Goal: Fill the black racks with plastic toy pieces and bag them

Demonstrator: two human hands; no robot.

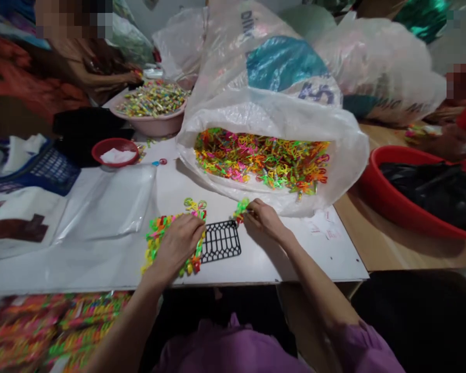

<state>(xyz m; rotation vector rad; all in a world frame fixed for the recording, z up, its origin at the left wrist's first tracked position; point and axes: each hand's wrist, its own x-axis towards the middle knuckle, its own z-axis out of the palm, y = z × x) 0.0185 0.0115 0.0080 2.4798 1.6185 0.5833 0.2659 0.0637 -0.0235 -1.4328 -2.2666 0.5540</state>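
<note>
A black plastic grid rack (222, 241) lies on the white table. Rows of small colourful plastic pieces (154, 239) cover its left part, while the bars on the right are bare. My left hand (181, 238) rests over the edge of the filled part, fingers curled together; what they pinch is hidden. Between the fingertips of my right hand (266, 220) are small bright plastic pieces (241, 207), mostly green, just above the rack's upper right corner. Two loose ring-shaped pieces (195, 204) lie beyond my left hand. Behind, a large white sack (225, 182) lies open, showing many similar pieces (256, 155).
Clear plastic bags (112, 202) lie at left, near a blue basket (50, 166) and a small red bowl (114, 152). A pink basin (155, 124) of colourful items stands near another person (89, 67). At right is a red tub (404, 202). Packed bags (54, 331) sit low left.
</note>
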